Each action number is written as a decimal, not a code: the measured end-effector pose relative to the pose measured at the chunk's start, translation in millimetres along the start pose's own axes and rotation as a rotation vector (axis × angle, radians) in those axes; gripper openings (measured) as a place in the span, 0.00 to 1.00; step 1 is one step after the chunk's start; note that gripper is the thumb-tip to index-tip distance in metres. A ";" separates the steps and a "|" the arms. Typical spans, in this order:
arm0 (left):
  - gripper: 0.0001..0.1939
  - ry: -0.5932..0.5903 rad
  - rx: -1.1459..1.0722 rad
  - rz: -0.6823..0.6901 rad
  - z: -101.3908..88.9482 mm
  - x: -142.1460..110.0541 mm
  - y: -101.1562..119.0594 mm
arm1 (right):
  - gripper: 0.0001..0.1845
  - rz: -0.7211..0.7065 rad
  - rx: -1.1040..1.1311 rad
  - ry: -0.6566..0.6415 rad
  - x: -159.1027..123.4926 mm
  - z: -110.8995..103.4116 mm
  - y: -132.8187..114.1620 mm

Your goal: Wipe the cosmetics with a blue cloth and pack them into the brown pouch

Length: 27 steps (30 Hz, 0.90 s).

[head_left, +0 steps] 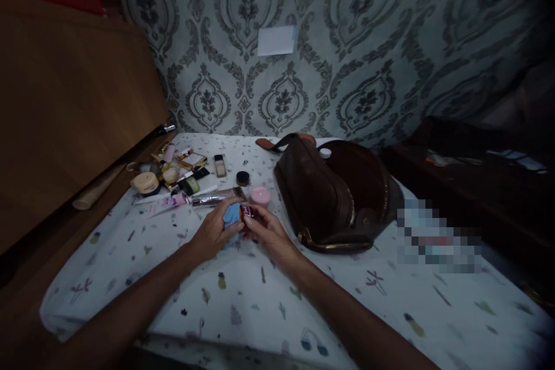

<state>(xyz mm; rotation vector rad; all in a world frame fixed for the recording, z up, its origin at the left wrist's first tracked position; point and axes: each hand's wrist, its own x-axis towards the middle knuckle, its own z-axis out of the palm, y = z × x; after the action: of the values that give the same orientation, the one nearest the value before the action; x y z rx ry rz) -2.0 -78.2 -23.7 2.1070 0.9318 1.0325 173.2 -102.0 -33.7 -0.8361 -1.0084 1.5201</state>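
In the head view, my left hand is closed on a light blue cloth. My right hand grips a small dark red container with pale lettering, its lower part hidden by my fingers. Cloth and container touch each other between the two hands, just above the white patterned bedsheet. Right behind them stand a pink jar and a silver tube. A little farther back is a small black-lidded jar.
A brown leather bag, unzipped, lies right of my hands, a white cap at its top. Several cosmetics crowd the left, including a cream jar, a pink-white tube and a foundation bottle. Wooden furniture borders the left.
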 end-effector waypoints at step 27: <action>0.27 0.189 -0.496 -0.456 5.5 11.9 7.8 | 0.26 -0.678 -0.872 -0.081 -4.2 -10.7 4.3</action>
<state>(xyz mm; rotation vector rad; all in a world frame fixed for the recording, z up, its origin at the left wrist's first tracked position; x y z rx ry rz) 10.5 -74.3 -15.8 1.3320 1.0522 1.0900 181.9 -104.7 -41.9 -0.8710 -1.8341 0.5035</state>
